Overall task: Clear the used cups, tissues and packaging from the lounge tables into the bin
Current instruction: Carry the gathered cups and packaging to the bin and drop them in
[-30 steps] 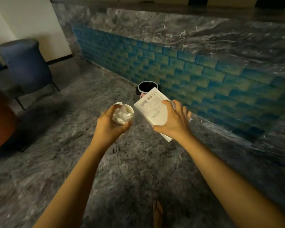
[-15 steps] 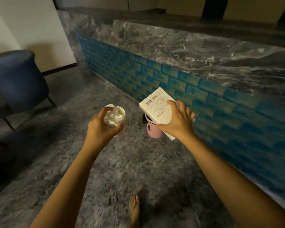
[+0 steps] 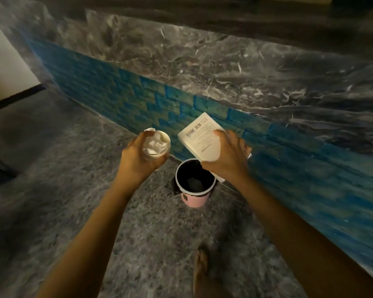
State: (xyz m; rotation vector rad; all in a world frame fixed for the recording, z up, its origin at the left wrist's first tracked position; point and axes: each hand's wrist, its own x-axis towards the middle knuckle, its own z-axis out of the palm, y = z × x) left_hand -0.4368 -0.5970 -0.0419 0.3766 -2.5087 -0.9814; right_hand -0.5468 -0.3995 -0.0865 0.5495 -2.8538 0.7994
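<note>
Below our hands, on the grey stone floor (image 3: 52, 190), stands the pink bin (image 3: 194, 186) with its black liner, close to the blue tiled wall (image 3: 159, 104). Half a second ago the bin was mostly covered by the box and sat farther up the view beside our right hand; now its whole dark mouth shows between our forearms, so we have stepped nearer and look more steeply down. The blue chair that stood at the left edge before has dropped out of sight.

Our left hand (image 3: 138, 157) wraps its fingers around a clear cup (image 3: 157, 145) stuffed with crumpled white tissue (image 3: 154, 144), held upright just left of the bin and above it. Our right hand (image 3: 226, 157) grips a flat white box (image 3: 199, 139), thumb on the printed face and fingers curled behind, its lower corner hanging over the bin's right rim. Both grips match the earlier pictures.

The print and barcode on the box are too blurred to read. We cannot make out what the dark shape at the bottom of the bin is. Much of the cup's wall is hidden by our left palm. One bare foot (image 3: 200, 267) shows near the lower edge, smeared by motion.
</note>
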